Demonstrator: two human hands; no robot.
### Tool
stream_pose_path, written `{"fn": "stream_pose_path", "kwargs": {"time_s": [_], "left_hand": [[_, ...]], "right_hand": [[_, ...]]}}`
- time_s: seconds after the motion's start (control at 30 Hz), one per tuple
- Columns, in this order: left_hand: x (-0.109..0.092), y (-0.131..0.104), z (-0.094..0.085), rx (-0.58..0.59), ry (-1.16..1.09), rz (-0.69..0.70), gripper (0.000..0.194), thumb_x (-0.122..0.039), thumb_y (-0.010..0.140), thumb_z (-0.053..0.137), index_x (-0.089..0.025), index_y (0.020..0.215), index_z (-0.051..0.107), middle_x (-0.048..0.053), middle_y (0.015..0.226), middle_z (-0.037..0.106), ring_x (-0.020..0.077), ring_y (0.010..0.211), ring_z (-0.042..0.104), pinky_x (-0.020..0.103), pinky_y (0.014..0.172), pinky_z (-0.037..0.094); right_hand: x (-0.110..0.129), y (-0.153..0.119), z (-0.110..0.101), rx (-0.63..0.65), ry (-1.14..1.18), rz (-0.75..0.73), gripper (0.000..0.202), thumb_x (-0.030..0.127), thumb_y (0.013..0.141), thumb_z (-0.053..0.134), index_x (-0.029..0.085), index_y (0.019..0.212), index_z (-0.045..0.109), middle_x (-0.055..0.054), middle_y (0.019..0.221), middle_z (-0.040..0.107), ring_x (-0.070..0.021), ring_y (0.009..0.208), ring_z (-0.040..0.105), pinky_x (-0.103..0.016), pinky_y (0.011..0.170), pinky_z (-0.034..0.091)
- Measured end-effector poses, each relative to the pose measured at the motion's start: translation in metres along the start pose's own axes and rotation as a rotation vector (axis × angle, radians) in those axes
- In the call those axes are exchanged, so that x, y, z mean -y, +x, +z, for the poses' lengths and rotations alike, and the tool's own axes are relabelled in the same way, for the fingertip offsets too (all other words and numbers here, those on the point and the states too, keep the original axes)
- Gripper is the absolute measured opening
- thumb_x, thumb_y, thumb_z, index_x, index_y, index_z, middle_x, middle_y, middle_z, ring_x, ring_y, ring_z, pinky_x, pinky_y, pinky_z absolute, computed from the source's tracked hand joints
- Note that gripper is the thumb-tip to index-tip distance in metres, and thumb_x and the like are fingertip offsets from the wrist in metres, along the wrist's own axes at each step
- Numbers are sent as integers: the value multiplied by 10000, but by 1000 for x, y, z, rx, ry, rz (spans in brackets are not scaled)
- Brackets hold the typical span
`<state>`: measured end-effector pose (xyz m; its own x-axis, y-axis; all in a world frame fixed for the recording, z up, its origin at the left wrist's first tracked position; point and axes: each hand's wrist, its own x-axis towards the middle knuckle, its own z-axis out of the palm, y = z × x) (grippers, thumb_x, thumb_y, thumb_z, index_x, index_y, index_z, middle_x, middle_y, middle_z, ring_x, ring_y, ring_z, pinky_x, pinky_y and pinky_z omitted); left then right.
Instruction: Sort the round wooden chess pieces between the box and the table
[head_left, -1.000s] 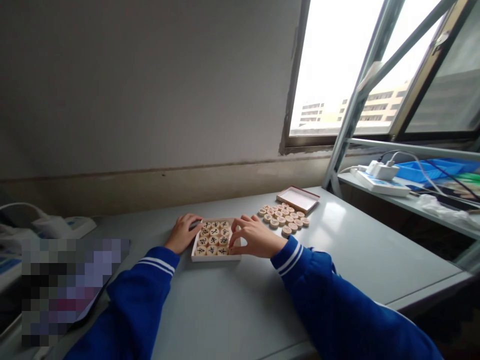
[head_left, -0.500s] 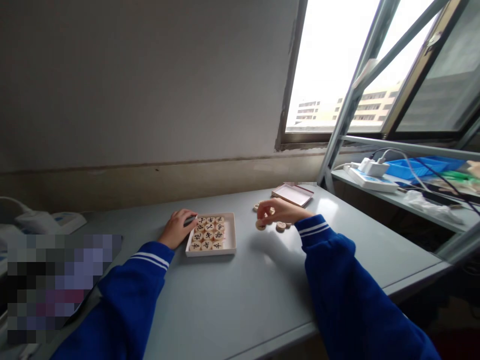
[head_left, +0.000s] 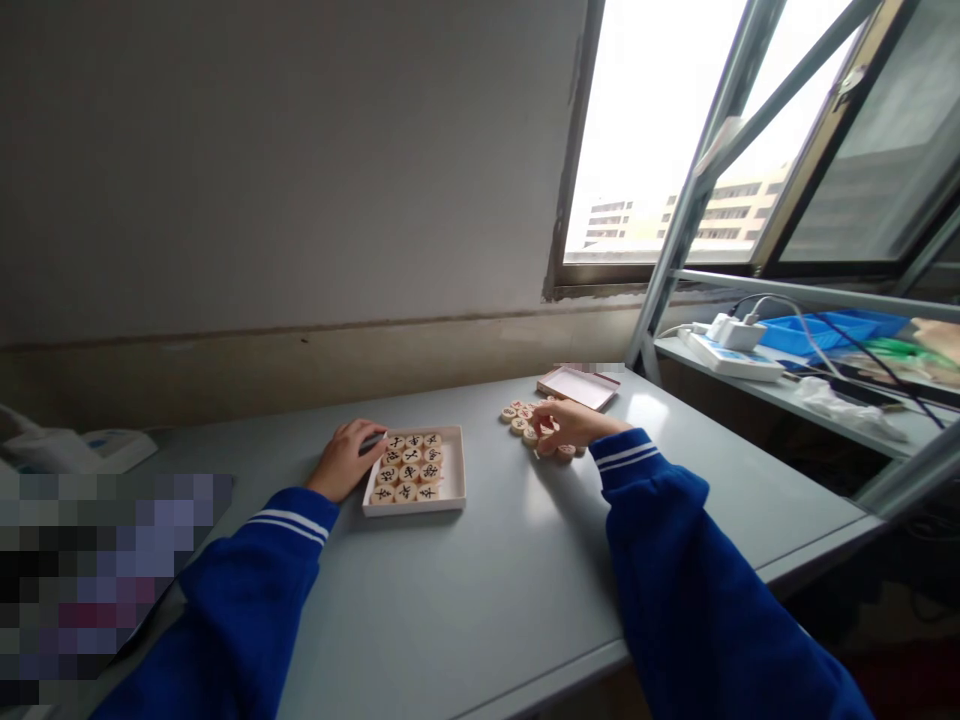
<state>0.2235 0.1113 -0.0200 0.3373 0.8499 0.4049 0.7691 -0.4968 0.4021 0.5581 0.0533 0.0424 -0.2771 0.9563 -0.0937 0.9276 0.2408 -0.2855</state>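
Observation:
At the left side of a shallow white box (head_left: pixel 453 460), my left hand (head_left: pixel 345 462) holds the wall near the back corner between thumb and fingers. Inside the box, several round xiangqi pieces (head_left: pixel 406 493) with black characters lie in rows. They fill its left part, and a strip of bare bottom shows on the right. My right hand (head_left: pixel 566 423) is bent down over a loose cluster of xiangqi pieces (head_left: pixel 519 425), some marked in red. Its fingers are curled together at the near side of the cluster, seemingly on a piece, which they mostly hide.
Behind the cluster lies the shallow box lid (head_left: pixel 577 388). A metal-framed shelf (head_left: pixel 840 410) on the right carries a power strip (head_left: pixel 731 358), cables and a blue tray (head_left: pixel 832 333). A blurred-out flat item lies at the left edge. A wall runs along the back.
My right hand, which held a xiangqi piece above the table, has moved onto the cluster of pieces. More of the cluster shows now. My left hand stays at the box.

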Motion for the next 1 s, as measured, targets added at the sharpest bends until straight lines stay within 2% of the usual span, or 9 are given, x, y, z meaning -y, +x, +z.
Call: {"fn": "stream_pose_path", "kwargs": {"time_s": [0.13, 0.27, 0.47, 0.6, 0.7, 0.8, 1.0], "left_hand": [[-3, 0, -1, 12, 5, -5, 386, -428, 754, 378, -148, 908, 594, 87, 969, 585, 230, 957, 507, 386, 885, 388], [-3, 0, -1, 17, 8, -4, 396, -428, 757, 370, -138, 907, 595, 95, 970, 585, 234, 956, 507, 390, 886, 388], [-1, 0, 0, -8, 12, 6, 368, -424, 752, 386, -156, 889, 597, 84, 952, 594, 234, 935, 518, 388, 865, 405], [-2, 0, -1, -12, 12, 22, 355, -418, 755, 385, -164, 878, 599, 77, 947, 599, 229, 936, 527, 382, 866, 405], [-1, 0, -1, -10, 11, 26, 353, -422, 759, 382, -174, 881, 602, 68, 947, 601, 221, 933, 532, 372, 861, 409], [0, 0, 0, -16, 11, 24, 357, -427, 759, 381, -177, 884, 603, 69, 950, 605, 221, 931, 532, 375, 858, 412], [1, 0, 0, -28, 0, 30, 354, -443, 758, 386, -194, 876, 607, 61, 943, 611, 222, 920, 535, 378, 854, 422]], "right_hand": [[-8, -10, -7, 15, 77, -11, 313, 321, 579, 700, 178, 809, 542, -14, 806, 537, -142, 734, 502, -232, 602, 390], [-20, -17, -9, 89, 115, 52, 368, 256, 505, 722, 190, 797, 509, 15, 750, 502, -123, 677, 482, -223, 564, 379], [-36, -20, -9, -3, 52, 225, 298, 252, 520, 693, 187, 711, 475, 2, 730, 505, -144, 706, 462, -235, 569, 335], [-44, -23, -10, 6, 115, 169, 283, 280, 534, 669, 188, 681, 445, 17, 709, 478, -131, 692, 442, -229, 566, 326], [-49, -26, -10, 41, 139, 218, 327, 273, 497, 686, 190, 707, 449, 29, 698, 466, -123, 666, 438, -229, 555, 331], [-52, -27, -8, 25, 137, 285, 297, 268, 501, 669, 193, 684, 447, 34, 677, 461, -126, 658, 436, -239, 560, 328], [-55, -32, -9, 16, 168, 237, 263, 220, 513, 637, 192, 576, 384, 45, 589, 414, -107, 595, 395, -239, 530, 319]]}}
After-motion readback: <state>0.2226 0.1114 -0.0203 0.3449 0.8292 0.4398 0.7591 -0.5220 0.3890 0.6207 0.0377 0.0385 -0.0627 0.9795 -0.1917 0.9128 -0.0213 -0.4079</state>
